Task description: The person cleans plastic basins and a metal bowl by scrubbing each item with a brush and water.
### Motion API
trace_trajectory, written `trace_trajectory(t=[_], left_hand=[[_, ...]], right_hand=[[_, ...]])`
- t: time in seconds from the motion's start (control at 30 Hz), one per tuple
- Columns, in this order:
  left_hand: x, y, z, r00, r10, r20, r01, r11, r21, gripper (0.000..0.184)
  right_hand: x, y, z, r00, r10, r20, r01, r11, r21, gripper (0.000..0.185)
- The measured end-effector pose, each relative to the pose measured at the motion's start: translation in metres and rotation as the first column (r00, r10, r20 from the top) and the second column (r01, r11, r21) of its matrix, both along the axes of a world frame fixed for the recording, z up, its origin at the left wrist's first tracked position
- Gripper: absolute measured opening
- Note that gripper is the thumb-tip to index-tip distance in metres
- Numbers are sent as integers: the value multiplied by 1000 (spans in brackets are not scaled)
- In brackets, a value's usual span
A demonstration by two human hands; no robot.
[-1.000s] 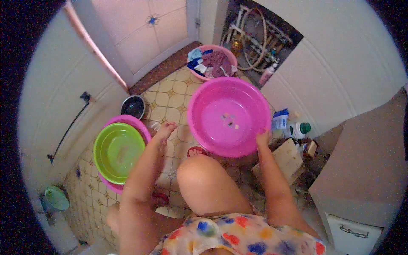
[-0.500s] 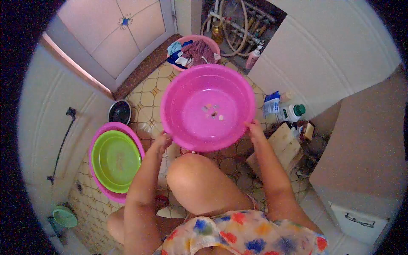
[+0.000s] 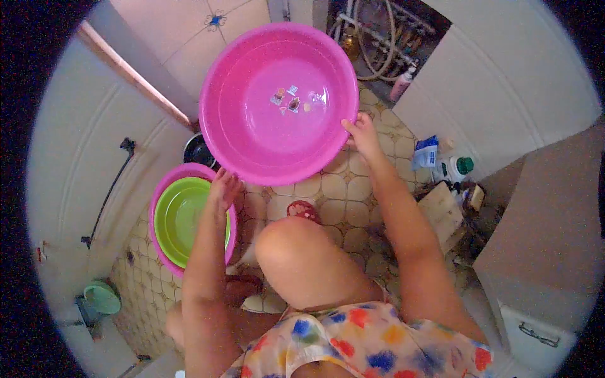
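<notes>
both bare arms stretch forward, well apart. the left arm (image 3: 205, 277) runs nearly straight to the left hand (image 3: 225, 189), fingers bent (how firmly is hard to tell). the right arm (image 3: 409, 214) slants inward, its right hand (image 3: 363, 138) farther forward, thumb (image 3: 348, 126) pointing inward. a bent knee (image 3: 290, 252) sits between.

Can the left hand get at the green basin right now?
Probably yes: the left hand, at the rim of the big pink basin, looks close to the green basin, with only its own forearm crossing in front.
</notes>
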State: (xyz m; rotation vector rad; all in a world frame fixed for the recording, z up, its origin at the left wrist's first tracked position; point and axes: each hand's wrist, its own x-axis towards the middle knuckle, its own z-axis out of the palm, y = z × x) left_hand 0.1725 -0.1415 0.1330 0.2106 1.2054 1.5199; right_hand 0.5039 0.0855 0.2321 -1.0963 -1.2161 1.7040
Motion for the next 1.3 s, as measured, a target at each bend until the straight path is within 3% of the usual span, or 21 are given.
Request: trace_trajectory(t=[0.07,0.17,0.3,0.37,0.47,0.5,0.57,0.6,0.67,0.77,0.87,0.97,1.07,1.17,1.27,1.3], left_hand=[[11,-4,31,996,73,-59,-79,992,-96,37],[-16,-17,6,997,0,-81,-15,983,-181,39],[-31,-34,8,967,46,-249,-131,932,-339,40],[-36,-37,15,950,46,-310,-161,920,-356,39],[-32,-45,31,950,56,-308,-159,934,-320,36],[-30,-45,34,954,58,-295,-148,945,-293,35],[-42,-39,-6,953,27,-303,-124,945,-304,34],[-47,-37,-26,953,14,-303,-112,945,-308,34],[-39,-34,-17,961,-18,-277,-68,951,-300,35],[-31,-36,-13,952,-30,-304,-71,947,-314,35],[-35,-39,-27,955,-45,-294,-35,964,-264,35],[-45,-36,-66,965,-44,-259,-6,982,-187,35],[-58,-33,-102,962,-10,-273,-32,989,-148,34],[-39,-31,-62,942,31,-333,-100,976,-192,34],[-30,-40,-2,911,71,-406,-180,955,-236,33],[-27,-42,12,907,72,-415,-186,952,-242,33]], right_hand=[[-14,-1,-1,999,-27,23,26,999,32,30],[-32,2,-21,999,-31,-4,32,995,99,30],[-29,4,-41,1000,2,-11,-1,997,82,28],[-19,15,-75,1000,-21,-4,21,996,88,26],[-7,4,-81,999,-12,30,13,999,-42,24],[-1,5,-100,997,7,81,-8,1000,14,24],[0,10,-145,983,33,182,-56,991,123,24],[-5,4,-142,988,8,156,-23,995,97,23],[-10,-13,-132,993,-52,104,49,998,29,21],[10,-5,-169,995,-99,-15,99,994,51,40],[30,-31,-124,984,-164,-66,165,986,5,43],[41,-49,-97,975,-222,-25,220,974,-48,20],[44,-63,-88,972,-233,-39,233,973,-8,22],[59,-47,-115,946,-311,95,318,946,-66,25],[71,-38,-151,942,-335,-12,335,942,9,29],[71,-36,-149,931,-363,41,363,932,-14,32]])
